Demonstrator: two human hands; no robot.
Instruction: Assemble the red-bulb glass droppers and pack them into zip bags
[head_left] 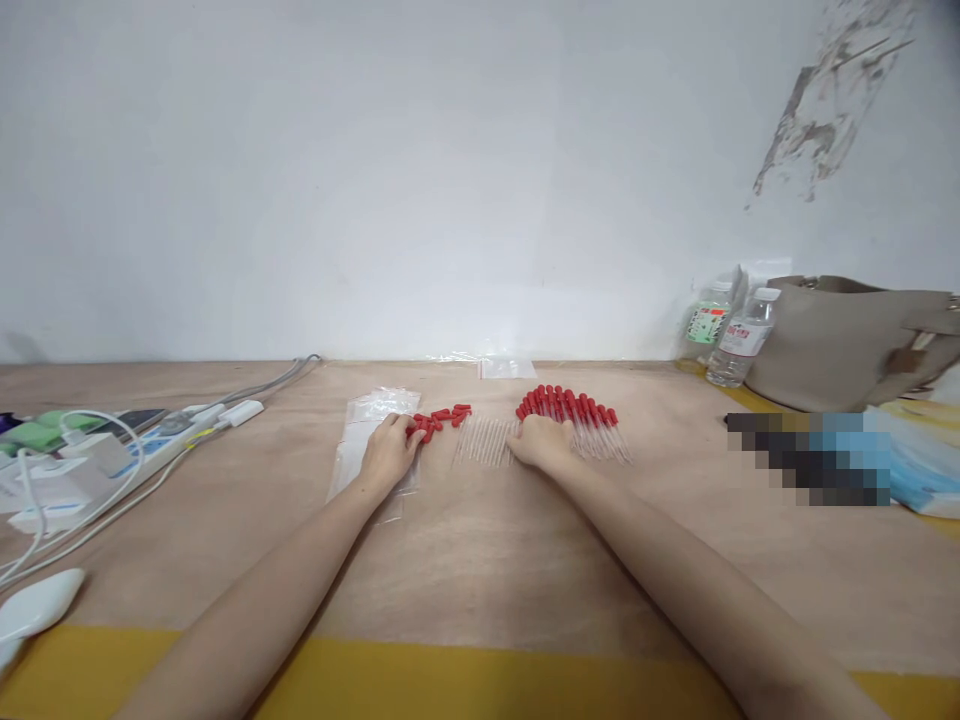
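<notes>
— Fingers (411, 432) of the left hand (390, 450): drawn together and curled, tips on the loose red rubber caps (444, 417). Cannot tell whether one is pinched.
— Handling note?
— Judgement only: lift a single cap at the fingertips with the wrist low for steadiness. Use the right hand (541, 441) as a stop, since the round glass would roll easily.
— Pose, from the near edge out?
— Both forearms stretched forward, low over the pale brown tabletop (480, 550), converging. Left palm rests on a flat clear plastic bag (360, 430). Right hand is knuckles-up, fingers folded under and hidden, so its grip is unreadable. It sits between the row of bare clear glass tubes (484, 440) and the fan of clear tubes fitted with red bulbs (581, 418), touching both.
— Beyond those?
— One small clear bag (508, 368) lying by the wall.
</notes>
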